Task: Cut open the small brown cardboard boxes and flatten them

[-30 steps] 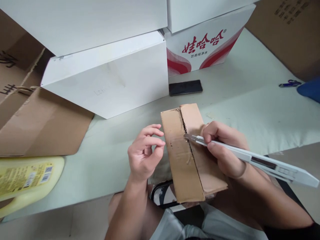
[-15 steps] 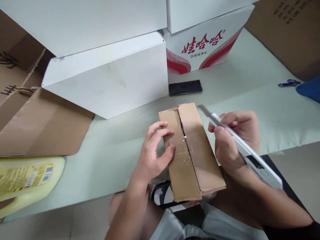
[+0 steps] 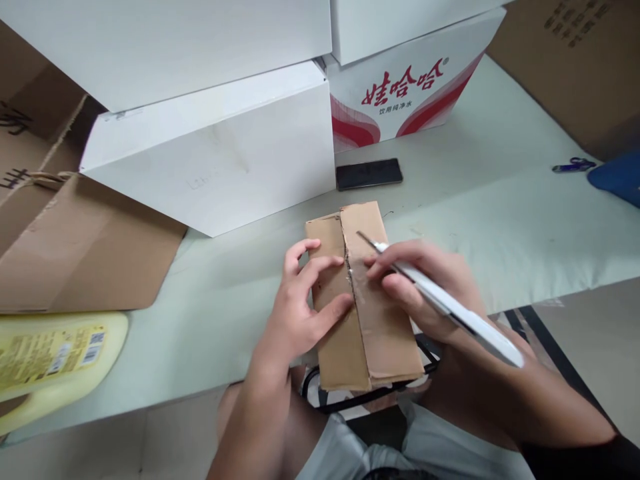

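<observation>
A small brown cardboard box [image 3: 387, 320] lies in front of me at the table's front edge, its near end past the edge. A ragged slit runs along the middle of its top, between two flaps. My left hand [image 3: 303, 307] holds the box from the left, fingers spread over the left flap, with index fingertip and thumb at the slit. My right hand [image 3: 430, 287] is closed around a white utility knife [image 3: 450, 303]. The blade is out and points up and left over the right flap; I cannot tell whether it touches the cardboard. Some fingers are hidden behind the handle.
Beyond the box lies a black phone [image 3: 370, 174] on the pale green tabletop [image 3: 225, 287]. Large white cartons [image 3: 225, 147] stand behind, one with red print [image 3: 410, 100]. An open brown carton [image 3: 115, 247] and yellow jug [image 3: 70, 360] are left. Blue-handled scissors [image 3: 573, 165] lie right.
My right hand has brought the knife left, from beside the box to over its right flap. The box has shifted slightly left with my left hand still on it.
</observation>
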The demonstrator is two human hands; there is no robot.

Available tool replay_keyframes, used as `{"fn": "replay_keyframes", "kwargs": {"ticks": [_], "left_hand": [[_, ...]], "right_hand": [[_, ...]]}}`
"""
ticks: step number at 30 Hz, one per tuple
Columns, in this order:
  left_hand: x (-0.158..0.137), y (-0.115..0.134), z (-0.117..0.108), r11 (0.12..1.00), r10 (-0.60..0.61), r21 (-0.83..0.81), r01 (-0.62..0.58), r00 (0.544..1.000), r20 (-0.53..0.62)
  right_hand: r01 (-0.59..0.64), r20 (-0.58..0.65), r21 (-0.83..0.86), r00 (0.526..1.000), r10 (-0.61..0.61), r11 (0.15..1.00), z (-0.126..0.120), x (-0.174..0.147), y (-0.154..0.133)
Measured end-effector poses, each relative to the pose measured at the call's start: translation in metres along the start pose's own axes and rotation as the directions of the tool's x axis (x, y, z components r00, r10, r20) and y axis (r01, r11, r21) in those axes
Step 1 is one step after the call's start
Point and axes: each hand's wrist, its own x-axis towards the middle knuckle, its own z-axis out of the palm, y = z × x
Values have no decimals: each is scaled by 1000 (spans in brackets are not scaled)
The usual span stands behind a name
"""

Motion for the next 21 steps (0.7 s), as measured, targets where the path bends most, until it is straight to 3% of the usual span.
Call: {"fn": "replay_keyframes", "kwargs": {"ticks": [2,4,7,10,16,21], "left_hand": [[0,2,1,999,-38,2,38,999,20],[0,3,2,999,-52,9,51,998,39],[-1,4,3,999,-38,38,36,998,53],[-2,7,5,999,-20,48,17,999,49],[-4,17,13,997,-15,70,13,999,36],[-5,23,19,997,-48,66,46,998,37]], "right_hand": [[41,89,-103,996,-32,994,-4,2,-1],[29,80,-119,997,-19,992,-7,3,1],[-51,48,6,998,51,999,-9,1,5],[-27,36,58,999,25,998,-13,-2,-1],[-41,86,-85,995,48,996,-20,-4,-28],[-99,94,-187,989,118,977,-16,0,-30]]}}
